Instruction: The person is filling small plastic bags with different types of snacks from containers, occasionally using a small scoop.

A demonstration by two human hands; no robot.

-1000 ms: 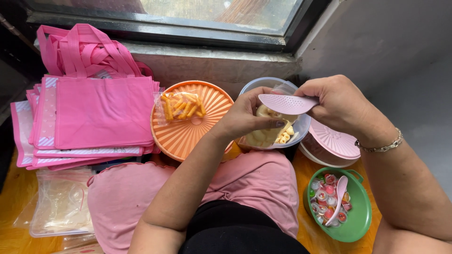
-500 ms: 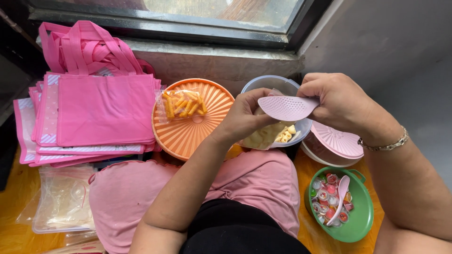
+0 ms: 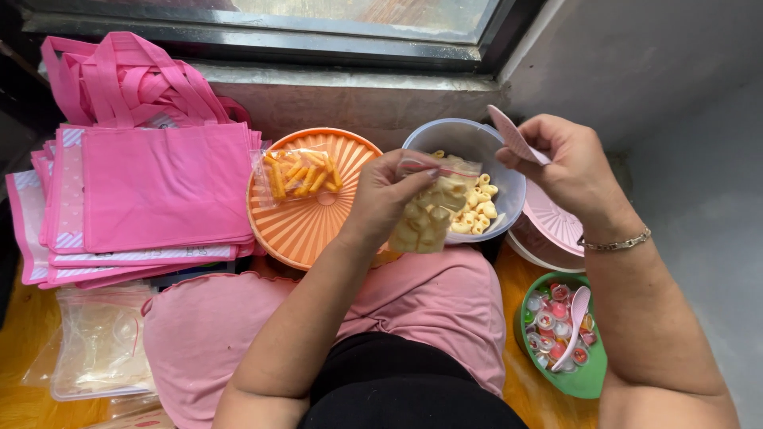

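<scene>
Head view: at centre frame the left hand (image 3: pixel 389 199) pinches the top of a small clear plastic bag of pale yellow snack pieces (image 3: pixel 433 214), holding it over the near rim of a translucent blue-grey bowl (image 3: pixel 445 137) of the same pieces. Just right, the right hand (image 3: pixel 576 167) grips a flat pink plastic scoop (image 3: pixel 513 133), tilted above the bowl. Left of the bowl, a filled bag of orange sticks (image 3: pixel 298 175) lies on a round orange ribbed lid (image 3: pixel 306 226). Pink fabric bags (image 3: pixel 151 187) are stacked at upper left; a green bowl of small jelly cups (image 3: pixel 584 377) sits lower right.

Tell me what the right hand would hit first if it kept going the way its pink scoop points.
Probably the clear bowl of pale snacks: the right hand aims the pink scoop up-left over its rim, though height is unclear.
</scene>
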